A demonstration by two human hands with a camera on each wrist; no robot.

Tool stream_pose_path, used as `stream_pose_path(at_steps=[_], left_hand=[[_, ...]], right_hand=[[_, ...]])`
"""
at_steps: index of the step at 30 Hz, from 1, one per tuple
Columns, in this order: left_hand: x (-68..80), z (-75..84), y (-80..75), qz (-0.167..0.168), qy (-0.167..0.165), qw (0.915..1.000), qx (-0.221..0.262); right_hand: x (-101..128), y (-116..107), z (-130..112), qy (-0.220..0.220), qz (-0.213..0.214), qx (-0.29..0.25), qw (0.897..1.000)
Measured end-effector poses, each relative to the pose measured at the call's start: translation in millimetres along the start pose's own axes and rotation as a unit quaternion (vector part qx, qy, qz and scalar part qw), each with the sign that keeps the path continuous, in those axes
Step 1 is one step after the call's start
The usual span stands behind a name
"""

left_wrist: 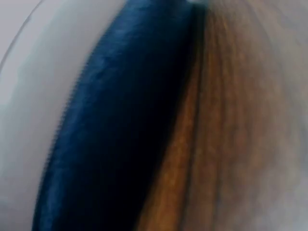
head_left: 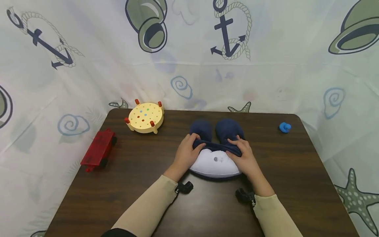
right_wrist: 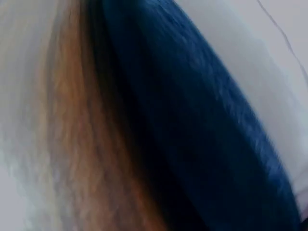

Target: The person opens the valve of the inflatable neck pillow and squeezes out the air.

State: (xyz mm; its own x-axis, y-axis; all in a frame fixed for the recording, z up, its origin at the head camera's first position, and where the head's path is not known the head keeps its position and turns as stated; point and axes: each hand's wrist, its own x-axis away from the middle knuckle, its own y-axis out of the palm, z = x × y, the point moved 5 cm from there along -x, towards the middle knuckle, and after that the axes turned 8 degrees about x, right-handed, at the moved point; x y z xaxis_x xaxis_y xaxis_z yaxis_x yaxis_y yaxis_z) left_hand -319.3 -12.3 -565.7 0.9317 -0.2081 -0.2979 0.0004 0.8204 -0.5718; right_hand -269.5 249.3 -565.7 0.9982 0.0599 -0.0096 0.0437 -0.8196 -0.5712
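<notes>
A U-shaped neck pillow lies near the middle of the wooden table, its two navy lobes (head_left: 229, 130) pointing away from me. Its navy cover is rolled back, baring a white inner part (head_left: 216, 166) with a small grey disc on it. My left hand (head_left: 187, 152) grips the bunched cover edge on the left, thumb over the fold. On the right side, my right hand (head_left: 244, 157) holds the same fold between thumb and fingers. Both wrist views are blurred: a navy rim (left_wrist: 120, 115) shows beside white in the left, and a similar navy rim (right_wrist: 192, 115) in the right.
A yellow round toy (head_left: 146, 117) with red-tipped pegs stands at the back left. Beside the left table edge sits a red toy wagon (head_left: 99, 148) with dark wheels. A small blue knob-like piece (head_left: 285, 127) lies at the back right. A patterned curtain (head_left: 201, 85) hangs behind the table.
</notes>
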Motion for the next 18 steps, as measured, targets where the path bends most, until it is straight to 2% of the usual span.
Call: stream_pose_path(at_steps=[3,6,7,8,9,10,11,13,14,16,18], left_hand=[[0.4,10.0,-13.3,0.022,0.039,0.9986,0.029],[-5.0,36.5,-39.4,0.018,0.09,0.9889,0.117],[-7.0,45.8,-48.1,-0.001,0.098,0.9827,0.157],[-8.9,54.3,-54.9,-0.027,0.097,0.9748,0.199],[-10.2,61.0,-58.9,-0.061,0.087,0.967,0.232],[-10.9,63.6,-58.9,-0.091,0.07,0.9612,0.251],[-10.3,60.2,-54.2,-0.124,0.045,0.9584,0.253],[-7.6,43.9,-36.6,-0.177,0.007,0.9636,0.2],[-6.2,36.7,-28.1,-0.195,-0.013,0.9664,0.167],[-5.8,22.5,-13.5,-0.221,-0.039,0.969,0.103],[-7.7,17.0,-10.7,-0.221,-0.062,0.9695,0.085]], right_hand=[[5.6,-5.5,0.2,0.025,-0.036,-0.049,0.998],[14.4,-20.5,-12.1,0.006,-0.027,-0.148,0.989],[17.1,-25.7,-18.5,-0.014,-0.023,-0.193,0.981],[18.9,-29.5,-25.3,-0.037,-0.025,-0.244,0.969],[19.7,-31.4,-31.6,-0.059,-0.036,-0.294,0.953],[19.5,-30.8,-36.5,-0.071,-0.055,-0.349,0.933],[18.7,-28.3,-39.4,-0.072,-0.08,-0.395,0.912],[14.1,-18.7,-37.3,-0.05,-0.116,-0.449,0.884],[11.1,-13.5,-32.3,-0.029,-0.121,-0.462,0.878],[5.7,-7.1,-25.0,0.025,-0.108,-0.475,0.873],[3.4,-7.1,-22.0,0.055,-0.077,-0.47,0.878]])
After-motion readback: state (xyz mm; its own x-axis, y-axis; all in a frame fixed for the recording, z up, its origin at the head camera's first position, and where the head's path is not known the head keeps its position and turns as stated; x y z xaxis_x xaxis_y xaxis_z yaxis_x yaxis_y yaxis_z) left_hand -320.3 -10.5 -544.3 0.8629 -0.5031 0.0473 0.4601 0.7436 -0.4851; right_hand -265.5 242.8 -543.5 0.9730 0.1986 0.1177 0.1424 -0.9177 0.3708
